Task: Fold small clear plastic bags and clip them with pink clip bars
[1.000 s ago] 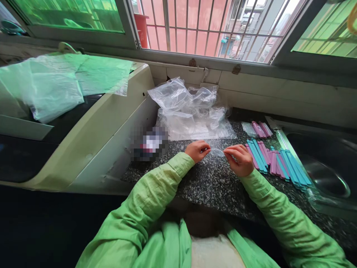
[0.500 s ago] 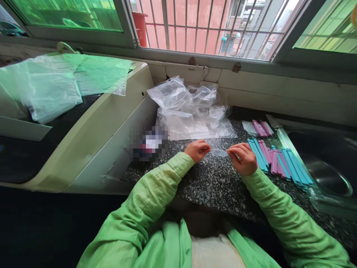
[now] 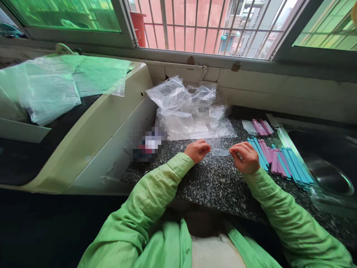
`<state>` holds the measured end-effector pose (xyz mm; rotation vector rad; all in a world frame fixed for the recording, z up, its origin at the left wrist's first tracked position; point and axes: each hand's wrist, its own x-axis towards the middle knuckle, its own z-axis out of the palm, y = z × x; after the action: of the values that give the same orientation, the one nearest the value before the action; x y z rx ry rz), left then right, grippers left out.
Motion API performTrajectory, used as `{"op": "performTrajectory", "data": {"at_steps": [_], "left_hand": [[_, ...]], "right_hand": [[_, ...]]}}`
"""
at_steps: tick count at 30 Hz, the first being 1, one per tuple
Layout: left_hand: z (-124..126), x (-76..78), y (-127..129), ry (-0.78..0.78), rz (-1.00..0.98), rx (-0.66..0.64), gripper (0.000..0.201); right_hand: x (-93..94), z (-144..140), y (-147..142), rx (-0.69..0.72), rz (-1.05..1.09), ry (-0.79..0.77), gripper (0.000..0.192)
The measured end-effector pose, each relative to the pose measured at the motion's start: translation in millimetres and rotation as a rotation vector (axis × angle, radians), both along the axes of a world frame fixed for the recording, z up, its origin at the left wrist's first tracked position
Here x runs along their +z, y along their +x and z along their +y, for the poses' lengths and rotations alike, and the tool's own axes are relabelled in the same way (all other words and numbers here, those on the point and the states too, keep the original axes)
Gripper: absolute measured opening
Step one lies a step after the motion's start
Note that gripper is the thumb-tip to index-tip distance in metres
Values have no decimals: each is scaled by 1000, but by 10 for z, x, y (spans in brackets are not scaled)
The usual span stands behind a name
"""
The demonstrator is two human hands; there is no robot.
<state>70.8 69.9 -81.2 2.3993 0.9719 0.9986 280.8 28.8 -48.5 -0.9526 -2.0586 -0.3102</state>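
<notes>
Between my two hands a small clear plastic bag (image 3: pixel 219 152) is stretched out above the speckled dark countertop (image 3: pixel 212 182). My left hand (image 3: pixel 198 150) pinches its left end, fingers closed. The right end sits in the closed fingertips of my right hand (image 3: pixel 245 157). Just right of that hand lie flat sticks in rows, blue ones (image 3: pixel 297 167) and pink ones (image 3: pixel 275 162). Behind them, more pink sticks (image 3: pixel 260 127) lie by a small clear packet (image 3: pixel 249 127). Crumpled clear plastic bags (image 3: pixel 192 108) are heaped beyond my hands.
A metal sink (image 3: pixel 329 171) is at the right. On the left stands a cream-coloured machine (image 3: pixel 111 111) with plastic sheets (image 3: pixel 55 89) over its top. A blurred-out object (image 3: pixel 149 145) rests beside it. A barred window (image 3: pixel 209 26) is at the back.
My right hand has moved slightly to the right, and a little more of the small bag shows between my hands. My left hand stays in place.
</notes>
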Motion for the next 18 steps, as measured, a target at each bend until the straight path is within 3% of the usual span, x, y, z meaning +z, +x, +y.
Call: {"op": "performTrajectory", "data": {"at_steps": [18], "left_hand": [[-30,60,13,-23,-110,-65,18]], "right_hand": [[18,7,23,-73,-23,54,9]]}}
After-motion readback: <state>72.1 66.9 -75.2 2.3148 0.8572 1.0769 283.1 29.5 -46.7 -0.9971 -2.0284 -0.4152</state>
